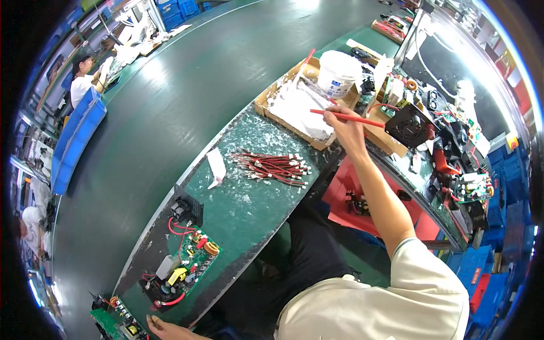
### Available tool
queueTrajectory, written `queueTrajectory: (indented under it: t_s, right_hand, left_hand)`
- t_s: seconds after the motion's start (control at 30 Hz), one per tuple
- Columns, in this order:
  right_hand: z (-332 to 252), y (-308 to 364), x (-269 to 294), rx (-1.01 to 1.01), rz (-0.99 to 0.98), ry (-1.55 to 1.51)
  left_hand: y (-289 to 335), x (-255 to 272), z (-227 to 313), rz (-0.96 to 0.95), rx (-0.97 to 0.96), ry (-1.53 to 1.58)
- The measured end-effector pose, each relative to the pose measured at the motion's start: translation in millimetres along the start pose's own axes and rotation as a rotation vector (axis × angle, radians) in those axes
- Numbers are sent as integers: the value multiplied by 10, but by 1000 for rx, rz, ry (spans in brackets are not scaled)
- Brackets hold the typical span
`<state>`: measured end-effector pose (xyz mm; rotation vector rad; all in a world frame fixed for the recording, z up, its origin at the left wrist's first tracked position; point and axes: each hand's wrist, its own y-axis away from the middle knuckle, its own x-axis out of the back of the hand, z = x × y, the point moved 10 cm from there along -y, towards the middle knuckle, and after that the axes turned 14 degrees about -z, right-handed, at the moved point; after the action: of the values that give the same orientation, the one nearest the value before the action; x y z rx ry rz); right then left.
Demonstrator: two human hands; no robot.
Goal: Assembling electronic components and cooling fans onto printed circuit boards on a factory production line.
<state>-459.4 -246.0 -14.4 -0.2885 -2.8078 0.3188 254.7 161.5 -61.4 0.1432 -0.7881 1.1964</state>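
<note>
My right hand [347, 131] is closed round a long thin red stick [365, 120], held above the edge of a cardboard tray [317, 141] of white paste [294, 110]. At the lower left my left hand [162, 328] is partly cut off by the frame; its visible fingers look apart and hold nothing I can see. It lies close to a green circuit board [129, 326] at the bench end. A larger circuit board [195, 263] with coils, red wires and a black fan housing [187, 208] rests on the bench nearby.
A pile of red-and-black wires [272, 167] with white connectors lies mid-bench beside a white paste tube [216, 167]. A white bucket [338, 73] stands in the tray. To the right are a black fan unit [409, 126] and a red-handled tool [445, 161]. A co-worker [85, 82] sits across the green conveyor [170, 102].
</note>
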Motion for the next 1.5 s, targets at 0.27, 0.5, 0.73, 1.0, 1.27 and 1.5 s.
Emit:
queueTrajectory:
  t_s: [0.27, 0.5, 0.73, 1.0, 1.27, 1.5]
  right_hand:
    - [-430, 46, -295, 315, -199, 408]
    - [-264, -57, -27, 72, 23, 206]
    - [-202, -6, 5, 7, 102, 360]
    - [-243, 13, -71, 134, 99, 526]
    - [-1511, 866, -998, 215, -451, -146]
    - [-2127, 2054, -2313, 392, -981, 98]
  left_hand:
    - [-38, -88, -48, -25, 12, -24]
    - [-69, -101, -73, -43, -9, -65]
    - [-29, -95, 33, -84, -8, -30]
    - [-14, 6, 29, -102, -75, -155]
    - [355, 19, 1192, -20, -455, -52]
    - [1140, -835, 2122, -571, -727, -368]
